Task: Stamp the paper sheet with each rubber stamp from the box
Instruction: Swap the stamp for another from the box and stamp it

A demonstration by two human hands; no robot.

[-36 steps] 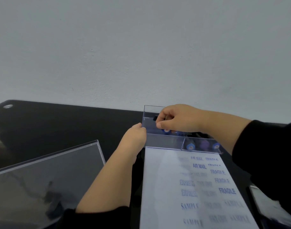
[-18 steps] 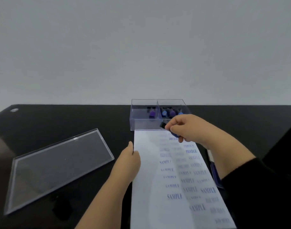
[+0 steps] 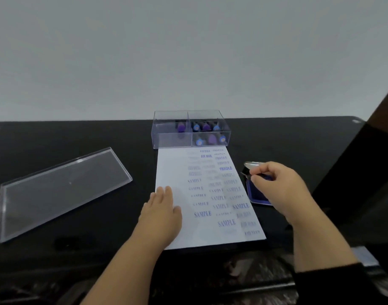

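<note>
A: How does the stamp (image 3: pixel 251 173) handle?
B: Small, light and rigid, I'd guess; the right hand (image 3: pixel 276 186) has its fingers pinched round it, over the ink pad (image 3: pixel 258 194).
A: And the paper sheet (image 3: pixel 184 172)?
B: Thin, likely slippery; the left hand (image 3: pixel 161 211) lies on it, fingers straight, together.
A: Obstacles?
B: The box (image 3: pixel 173 137) lies beyond both hands' fingertips, its lid (image 3: pixel 63 186) left of the left fingers on the worktop (image 3: pixel 56 137)
</note>
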